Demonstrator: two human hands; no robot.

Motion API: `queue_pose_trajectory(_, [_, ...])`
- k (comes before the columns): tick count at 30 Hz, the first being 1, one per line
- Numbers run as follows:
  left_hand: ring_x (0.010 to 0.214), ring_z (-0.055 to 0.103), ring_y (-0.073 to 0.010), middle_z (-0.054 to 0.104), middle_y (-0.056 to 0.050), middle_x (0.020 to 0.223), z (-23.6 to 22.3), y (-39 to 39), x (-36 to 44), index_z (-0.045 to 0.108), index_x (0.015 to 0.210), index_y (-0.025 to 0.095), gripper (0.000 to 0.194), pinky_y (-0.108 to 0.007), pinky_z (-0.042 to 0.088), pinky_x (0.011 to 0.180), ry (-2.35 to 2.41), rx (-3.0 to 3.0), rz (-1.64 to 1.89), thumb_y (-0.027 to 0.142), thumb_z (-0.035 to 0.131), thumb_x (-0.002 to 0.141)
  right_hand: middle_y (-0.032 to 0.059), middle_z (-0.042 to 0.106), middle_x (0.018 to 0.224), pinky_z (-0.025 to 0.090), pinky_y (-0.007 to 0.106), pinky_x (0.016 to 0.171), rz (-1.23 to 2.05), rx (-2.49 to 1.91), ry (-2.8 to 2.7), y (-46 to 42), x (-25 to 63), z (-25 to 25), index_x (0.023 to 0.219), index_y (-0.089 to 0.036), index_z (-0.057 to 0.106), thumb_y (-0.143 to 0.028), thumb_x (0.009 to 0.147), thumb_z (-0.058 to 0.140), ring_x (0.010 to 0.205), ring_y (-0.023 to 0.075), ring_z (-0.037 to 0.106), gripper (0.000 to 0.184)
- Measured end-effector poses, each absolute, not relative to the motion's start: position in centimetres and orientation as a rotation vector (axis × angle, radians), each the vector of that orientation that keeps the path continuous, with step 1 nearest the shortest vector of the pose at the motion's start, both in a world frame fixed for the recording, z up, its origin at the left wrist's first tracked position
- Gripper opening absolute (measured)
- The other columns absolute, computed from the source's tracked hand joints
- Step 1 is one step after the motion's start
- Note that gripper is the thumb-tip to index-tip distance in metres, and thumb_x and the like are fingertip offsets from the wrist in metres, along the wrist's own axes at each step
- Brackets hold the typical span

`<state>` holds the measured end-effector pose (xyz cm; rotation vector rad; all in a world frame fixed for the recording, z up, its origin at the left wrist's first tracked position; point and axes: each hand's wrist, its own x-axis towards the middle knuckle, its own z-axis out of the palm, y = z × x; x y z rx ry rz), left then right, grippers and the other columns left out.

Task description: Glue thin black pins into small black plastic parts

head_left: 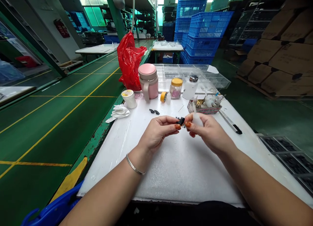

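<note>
Between the thumb and fingers of my left hand is a small black part, held above the white table. My right hand is closed around a small white squeeze bottle, and its fingertips are close beside the black part. Whether those fingertips touch the part, I cannot tell. Several tiny metallic pieces lie on the table just behind and under my fingers, partly hidden. Two similar black parts rest farther back to the left. A thin stick lies behind my hands.
A patterned box of small items and a box cutter are at right. Behind stand a pink mug, yellow-lidded jar, yellow tape roll, white bottle and white tub. White gloves lie left.
</note>
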<state>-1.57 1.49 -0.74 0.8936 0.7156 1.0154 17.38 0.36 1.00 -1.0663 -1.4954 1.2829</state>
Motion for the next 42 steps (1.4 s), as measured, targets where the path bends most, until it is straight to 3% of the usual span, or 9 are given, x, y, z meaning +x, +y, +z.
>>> queue_pose_trajectory(15, [0.073, 0.065, -0.0154, 0.071, -0.006, 0.079, -1.1, 1.5, -1.4, 0.073, 0.082, 0.012, 0.025, -0.029, 0.052, 0.072, 0.714, 0.972, 1.036, 0.023, 0.086, 0.064, 0.0054, 0.07, 0.069, 0.043, 0.025, 0.052, 1.203, -1.092, -1.551, -0.3, 16.5, 0.8, 0.071, -0.016, 0.07, -0.043, 0.078, 0.076, 0.06, 0.0141, 0.059, 0.029])
queue_pose_trajectory(21, [0.07, 0.063, -0.0143, 0.07, -0.006, 0.076, -1.0, 1.4, -1.4, 0.073, 0.079, 0.011, 0.025, -0.026, 0.049, 0.067, 0.736, 1.038, 1.048, 0.024, 0.087, 0.064, 0.0034, 0.068, 0.066, 0.039, 0.022, 0.051, 1.478, -1.022, -1.372, 0.1, 16.5, 0.1, 0.068, -0.016, 0.067, -0.036, 0.08, 0.074, 0.055, 0.0105, 0.055, 0.024])
queue_pose_trajectory(31, [0.07, 0.063, -0.0131, 0.071, -0.004, 0.076, -0.6, 1.2, -1.2, 0.074, 0.081, 0.012, 0.028, -0.022, 0.05, 0.061, 0.723, 1.037, 1.038, 0.023, 0.089, 0.06, 0.0022, 0.063, 0.057, 0.032, 0.019, 0.045, 1.857, -0.915, -1.02, 0.5, 16.6, 0.1, 0.062, -0.015, 0.063, -0.024, 0.069, 0.074, 0.045, 0.0072, 0.05, 0.016])
queue_pose_trajectory(34, [0.07, 0.063, -0.013, 0.071, -0.005, 0.077, -0.7, 1.3, -1.2, 0.074, 0.08, 0.012, 0.025, -0.021, 0.05, 0.06, 0.735, 1.053, 1.057, 0.024, 0.088, 0.063, 0.0024, 0.064, 0.06, 0.034, 0.02, 0.046, 1.789, -0.929, -1.095, 0.4, 16.5, 0.1, 0.063, -0.015, 0.063, -0.027, 0.073, 0.074, 0.047, 0.0075, 0.05, 0.019])
queue_pose_trajectory(42, [0.068, 0.063, -0.0112, 0.073, -0.005, 0.078, -1.0, 1.3, -1.5, 0.077, 0.079, 0.013, 0.018, -0.019, 0.051, 0.06, 0.729, 1.073, 1.1, 0.025, 0.085, 0.068, 0.0005, 0.064, 0.062, 0.044, 0.024, 0.054, 1.149, -0.979, -1.349, -0.4, 15.7, 0.3, 0.075, -0.017, 0.069, -0.032, 0.073, 0.082, 0.057, 0.0119, 0.056, 0.02])
